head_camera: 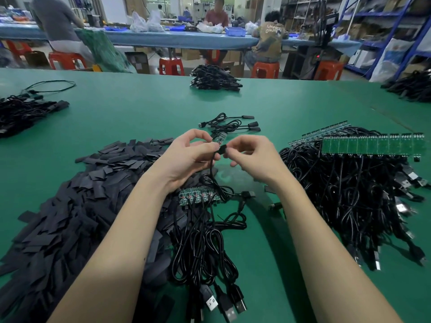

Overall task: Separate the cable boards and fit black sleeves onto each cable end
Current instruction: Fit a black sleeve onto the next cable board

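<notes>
My left hand point(186, 152) pinches a small cable board point(218, 137) at the end of a black cable point(211, 169) that hangs down to the table. My right hand point(251, 155) pinches a black sleeve point(222, 149) right at the board's near end. Below my hands lies a short strip of joined boards point(198, 197) with its cables point(205, 248) running toward me. A big heap of flat black sleeves point(70, 206) covers the left side.
Three sleeved cables point(233, 124) lie just beyond my hands. At the right sits a long green board panel point(373, 145) on a heap of black cables point(349, 194). More cable bundles point(214, 78) lie at the far edge and far left point(21, 113) of the green table point(140, 113).
</notes>
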`<state>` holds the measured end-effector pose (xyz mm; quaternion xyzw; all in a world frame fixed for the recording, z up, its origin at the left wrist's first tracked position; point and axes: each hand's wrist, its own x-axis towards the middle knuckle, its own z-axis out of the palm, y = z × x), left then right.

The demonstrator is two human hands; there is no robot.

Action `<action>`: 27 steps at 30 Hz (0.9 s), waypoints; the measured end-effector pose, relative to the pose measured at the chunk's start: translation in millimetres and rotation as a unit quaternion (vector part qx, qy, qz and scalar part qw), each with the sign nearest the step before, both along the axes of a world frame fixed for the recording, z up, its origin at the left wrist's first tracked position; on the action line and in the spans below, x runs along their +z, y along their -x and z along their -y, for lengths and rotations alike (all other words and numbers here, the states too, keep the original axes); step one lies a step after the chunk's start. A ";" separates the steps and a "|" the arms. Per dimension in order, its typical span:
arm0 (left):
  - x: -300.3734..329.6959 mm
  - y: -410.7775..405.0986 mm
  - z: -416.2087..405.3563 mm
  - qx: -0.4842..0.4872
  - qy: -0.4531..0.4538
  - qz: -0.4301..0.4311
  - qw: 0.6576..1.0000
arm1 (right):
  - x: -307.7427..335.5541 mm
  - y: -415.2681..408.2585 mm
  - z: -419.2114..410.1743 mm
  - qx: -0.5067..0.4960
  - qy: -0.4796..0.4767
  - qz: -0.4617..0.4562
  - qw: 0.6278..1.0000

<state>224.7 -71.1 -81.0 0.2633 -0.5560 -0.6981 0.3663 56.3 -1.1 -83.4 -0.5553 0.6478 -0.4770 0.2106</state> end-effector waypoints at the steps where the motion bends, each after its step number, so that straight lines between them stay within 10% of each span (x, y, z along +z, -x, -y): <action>1: 0.2 1.7 -0.7 -0.004 0.011 0.010 1.000 | 6.0 -0.4 -2.7 0.000 0.010 0.042 0.999; 27: 3.5 15.3 -14.5 -0.095 -0.101 -0.049 0.989 | 18.2 13.3 -21.5 0.088 0.159 0.488 0.854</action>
